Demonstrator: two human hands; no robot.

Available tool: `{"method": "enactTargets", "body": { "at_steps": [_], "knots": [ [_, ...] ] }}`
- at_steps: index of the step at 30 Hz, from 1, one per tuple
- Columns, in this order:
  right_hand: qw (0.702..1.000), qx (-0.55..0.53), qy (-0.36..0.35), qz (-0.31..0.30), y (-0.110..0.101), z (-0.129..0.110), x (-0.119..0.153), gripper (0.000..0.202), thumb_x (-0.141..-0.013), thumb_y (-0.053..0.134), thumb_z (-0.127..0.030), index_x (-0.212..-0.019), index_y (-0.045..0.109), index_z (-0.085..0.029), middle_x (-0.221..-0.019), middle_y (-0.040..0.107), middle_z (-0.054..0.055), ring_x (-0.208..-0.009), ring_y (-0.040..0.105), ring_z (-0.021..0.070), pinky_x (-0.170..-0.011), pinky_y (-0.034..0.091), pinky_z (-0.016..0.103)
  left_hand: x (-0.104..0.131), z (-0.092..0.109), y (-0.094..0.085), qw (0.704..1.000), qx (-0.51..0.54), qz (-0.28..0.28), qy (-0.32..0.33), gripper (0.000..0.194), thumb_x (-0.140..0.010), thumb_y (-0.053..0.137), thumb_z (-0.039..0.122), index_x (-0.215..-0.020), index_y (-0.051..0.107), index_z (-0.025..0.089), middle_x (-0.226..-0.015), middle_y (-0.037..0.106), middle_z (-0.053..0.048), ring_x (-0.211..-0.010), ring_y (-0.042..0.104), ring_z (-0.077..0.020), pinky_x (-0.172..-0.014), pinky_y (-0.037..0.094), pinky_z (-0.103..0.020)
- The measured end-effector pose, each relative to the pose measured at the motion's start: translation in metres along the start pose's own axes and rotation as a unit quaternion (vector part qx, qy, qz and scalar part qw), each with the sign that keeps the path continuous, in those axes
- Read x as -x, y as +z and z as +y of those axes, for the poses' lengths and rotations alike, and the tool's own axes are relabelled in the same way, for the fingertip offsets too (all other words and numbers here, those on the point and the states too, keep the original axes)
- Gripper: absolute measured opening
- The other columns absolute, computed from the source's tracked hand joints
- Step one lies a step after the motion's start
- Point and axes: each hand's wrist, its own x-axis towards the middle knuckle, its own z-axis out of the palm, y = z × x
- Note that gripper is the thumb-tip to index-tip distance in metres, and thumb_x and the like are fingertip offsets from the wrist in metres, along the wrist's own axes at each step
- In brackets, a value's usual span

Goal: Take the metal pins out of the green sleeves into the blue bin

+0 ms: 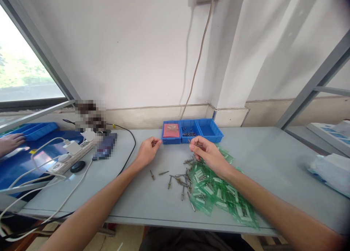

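Note:
My left hand [149, 149] is closed in a pinch, with a thin metal pin [164, 142] sticking out from its fingertips in front of the blue bins. My right hand [205, 151] pinches a small brass-coloured metal pin [189, 142] just in front of the middle bin. Below and between the hands, several loose metal pins with thicker ends [182, 183] lie scattered on the table. Under the right hand and forearm is a pile of green plastic bags [216, 192] with similar metal pieces and white labels inside.
Three joined blue bins [209, 128] stand at the wall; one has a red-pink packet [171, 130], the middle one metal pieces. At left are a power strip [73, 158], cables and a black round object [77, 166]. Another person's hand [13, 141] shows far left, by a blue tray.

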Motion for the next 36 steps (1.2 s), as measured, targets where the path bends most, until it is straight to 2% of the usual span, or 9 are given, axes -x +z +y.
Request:
{"method": "enactTargets", "body": {
  "at_steps": [7, 15, 36],
  "knots": [
    [1.000, -0.004, 0.002, 0.002, 0.001, -0.002, 0.001, 0.034, -0.089, 0.076, -0.053, -0.091, 0.059, -0.023, -0.082, 0.058, -0.002, -0.061, 0.049, 0.0116, -0.058, 0.039, 0.027, -0.008, -0.009, 0.002, 0.999, 0.045, -0.013, -0.009, 0.038, -0.089, 0.060, 0.055, -0.086, 0.069, 0.018, -0.087, 0.077, -0.008, -0.082, 0.070, -0.0242, -0.078, 0.051, -0.034],
    [1.000, -0.001, 0.007, 0.004, 0.001, -0.004, 0.001, 0.036, -0.088, 0.076, -0.056, -0.090, 0.059, -0.024, -0.082, 0.058, -0.002, -0.060, 0.049, 0.0123, -0.058, 0.039, 0.028, -0.006, -0.008, 0.001, 0.999, 0.051, -0.008, -0.001, 0.038, -0.091, 0.060, 0.054, -0.087, 0.070, 0.018, -0.091, 0.078, -0.008, -0.086, 0.073, -0.0237, -0.084, 0.053, -0.035],
    [1.000, 0.003, 0.004, 0.008, 0.002, -0.005, 0.002, 0.037, -0.088, 0.076, -0.057, -0.090, 0.059, -0.024, -0.081, 0.058, -0.002, -0.061, 0.049, 0.0131, -0.058, 0.039, 0.028, -0.002, 0.001, -0.001, 0.997, 0.076, -0.006, -0.019, 0.042, -0.091, 0.062, 0.059, -0.088, 0.072, 0.017, -0.094, 0.079, -0.009, -0.090, 0.073, -0.0246, -0.084, 0.054, -0.034]
  ]
}}
